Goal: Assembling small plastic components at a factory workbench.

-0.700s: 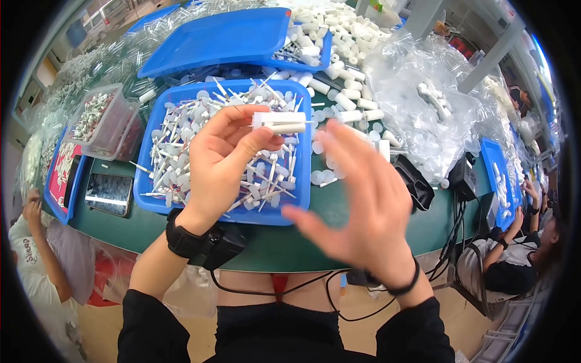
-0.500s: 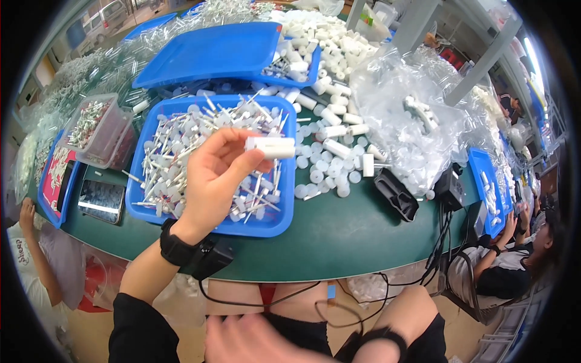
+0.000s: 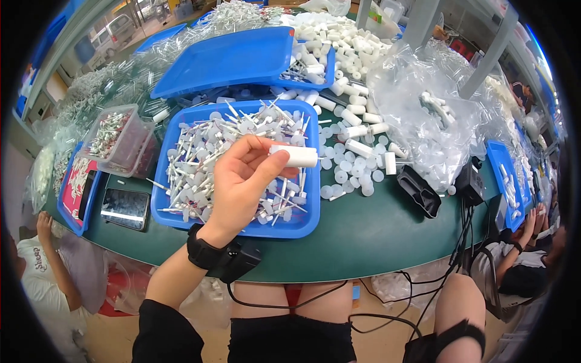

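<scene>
Right hand out of frame, only its forearm (image 3: 460,308) low below the table edge (image 3: 363,254), state can't tell. Left hand (image 3: 242,181) pinches a white plastic cylinder (image 3: 295,156) above the blue tray (image 3: 302,224) of white stick parts. Bare green table right of tray, then loose white caps (image 3: 348,175), black holder (image 3: 419,190). Farther: blue lid (image 3: 230,60), clear bags (image 3: 423,115).

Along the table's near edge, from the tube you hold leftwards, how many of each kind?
Tube, in left hand: 1
Blue trays, front tray and left tray: 2
Clear box: 1
Phone: 1
Total: 5
</scene>
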{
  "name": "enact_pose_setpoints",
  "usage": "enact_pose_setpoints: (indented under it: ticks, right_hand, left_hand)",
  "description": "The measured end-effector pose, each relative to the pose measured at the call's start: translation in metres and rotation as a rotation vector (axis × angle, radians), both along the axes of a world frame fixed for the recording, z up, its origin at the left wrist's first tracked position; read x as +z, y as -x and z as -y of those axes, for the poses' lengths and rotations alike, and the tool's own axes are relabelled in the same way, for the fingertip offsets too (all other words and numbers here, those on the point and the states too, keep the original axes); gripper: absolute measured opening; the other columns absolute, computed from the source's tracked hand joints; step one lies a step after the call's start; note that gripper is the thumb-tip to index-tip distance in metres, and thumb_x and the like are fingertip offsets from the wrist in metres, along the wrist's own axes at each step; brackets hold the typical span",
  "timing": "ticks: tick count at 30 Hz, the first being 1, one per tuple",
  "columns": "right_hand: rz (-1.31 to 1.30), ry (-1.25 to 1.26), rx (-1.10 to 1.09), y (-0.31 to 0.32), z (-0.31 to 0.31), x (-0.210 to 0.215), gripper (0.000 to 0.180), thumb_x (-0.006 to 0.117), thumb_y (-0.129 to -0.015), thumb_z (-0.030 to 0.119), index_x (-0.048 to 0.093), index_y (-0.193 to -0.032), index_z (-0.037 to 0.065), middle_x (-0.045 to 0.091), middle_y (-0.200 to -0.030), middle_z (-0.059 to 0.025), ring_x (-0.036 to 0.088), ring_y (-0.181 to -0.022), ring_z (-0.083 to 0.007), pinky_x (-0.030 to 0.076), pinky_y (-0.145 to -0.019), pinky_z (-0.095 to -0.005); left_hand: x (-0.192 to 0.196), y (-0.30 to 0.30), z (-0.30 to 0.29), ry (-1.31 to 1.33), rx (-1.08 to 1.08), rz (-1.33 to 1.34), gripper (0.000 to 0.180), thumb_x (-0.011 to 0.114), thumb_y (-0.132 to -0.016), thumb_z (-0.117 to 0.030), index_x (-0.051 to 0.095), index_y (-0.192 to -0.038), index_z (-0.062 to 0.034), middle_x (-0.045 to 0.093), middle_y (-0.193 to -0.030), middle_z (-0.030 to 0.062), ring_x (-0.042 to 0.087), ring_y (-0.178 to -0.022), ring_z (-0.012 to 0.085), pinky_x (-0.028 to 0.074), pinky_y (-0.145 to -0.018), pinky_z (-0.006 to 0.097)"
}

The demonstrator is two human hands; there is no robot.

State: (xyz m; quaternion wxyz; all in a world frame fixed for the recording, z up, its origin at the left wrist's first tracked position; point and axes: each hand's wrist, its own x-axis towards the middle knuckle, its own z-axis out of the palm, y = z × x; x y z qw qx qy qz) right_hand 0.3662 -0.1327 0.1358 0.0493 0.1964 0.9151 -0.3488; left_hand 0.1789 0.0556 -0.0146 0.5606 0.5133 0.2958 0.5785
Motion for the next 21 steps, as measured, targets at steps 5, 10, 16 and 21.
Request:
enact_pose_setpoints:
  ticks: [5, 10, 16, 21]
  right_hand:
    - [0.286, 0.018, -0.091, -0.034, -0.121, -0.02, 0.022, 0.059, -0.069, 0.019, 0.066, -0.084, 0.005, 0.063, -0.071, -0.0156, 0.063, -0.071, -0.032, 0.051, -0.063, -0.0413]
    - [-0.131, -0.577, -1.291, -0.068, -0.233, -0.124, 0.027, 0.065, -0.077, 0.028, 0.066, -0.079, 0.001, 0.061, -0.063, -0.0135, 0.062, -0.061, -0.0263, 0.048, -0.06, -0.0336]
    - [-0.025, -0.656, -1.311, -0.069, -0.254, -0.165, 0.033, 0.064, -0.079, 0.035, 0.065, -0.081, 0.003, 0.063, -0.071, -0.014, 0.061, -0.067, -0.0323, 0.047, -0.062, -0.0397]
    - [-0.58, -0.591, -1.186, -0.056, -0.233, -0.142, 0.021, 0.06, -0.088, 0.025, 0.057, -0.092, 0.004, 0.064, -0.077, -0.0108, 0.063, -0.068, -0.0248, 0.049, -0.061, -0.0325]
  left_hand:
    - [0.004, -0.005, -0.002, 0.02, -0.045, 0.023, 0.02, 0.059, -0.087, -0.005, 0.051, -0.104, 0.0015, 0.063, -0.103, 0.0191, 0.064, -0.081, 0.0171, 0.052, -0.071, 0.028]
    - [0.0, 0.0, -0.008, 0.218, -0.174, 0.238, 0.03, 0.058, -0.087, -0.004, 0.05, -0.116, 0.0004, 0.06, -0.111, 0.0179, 0.056, -0.072, 0.0103, 0.048, -0.067, 0.025]
    - [0.001, 0.002, -0.006, 0.228, -0.21, 0.255, 0.032, 0.058, -0.088, -0.005, 0.051, -0.118, -0.0003, 0.058, -0.114, 0.0137, 0.055, -0.075, 0.0106, 0.048, -0.07, 0.024]
    - [0.006, -0.002, -0.004, 0.155, -0.201, 0.185, 0.035, 0.057, -0.091, -0.011, 0.05, -0.123, 0.0017, 0.06, -0.112, 0.0137, 0.062, -0.086, 0.0155, 0.052, -0.075, 0.028]
